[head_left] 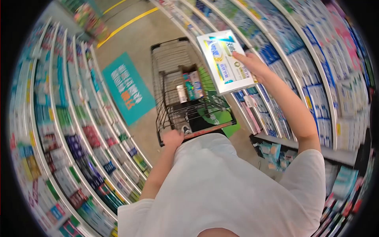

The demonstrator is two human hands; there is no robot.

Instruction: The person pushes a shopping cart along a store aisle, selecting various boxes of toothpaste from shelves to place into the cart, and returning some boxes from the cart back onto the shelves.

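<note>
My right hand (251,66) grips a white box (219,59) by its near right side, thumb pressed on the printed front, in a store aisle. The box, marked with blue, yellow and green print, is held up and tilted, between the cart and the shelves on my right. My left hand (173,138) lies on the left end of the cart handle (211,129); how tightly its fingers close, I cannot tell. Ahead of me stands the dark wire shopping cart (169,43), a few small packages (191,85) grouped inside it. A teal floor sign (127,89) with white and orange lettering lies to the cart's left, and a green floor sign (221,115) shows beneath the cart's right side. Packed shelves (316,75) line both sides, and a yellow floor stripe (127,26) crosses the floor beyond.
</note>
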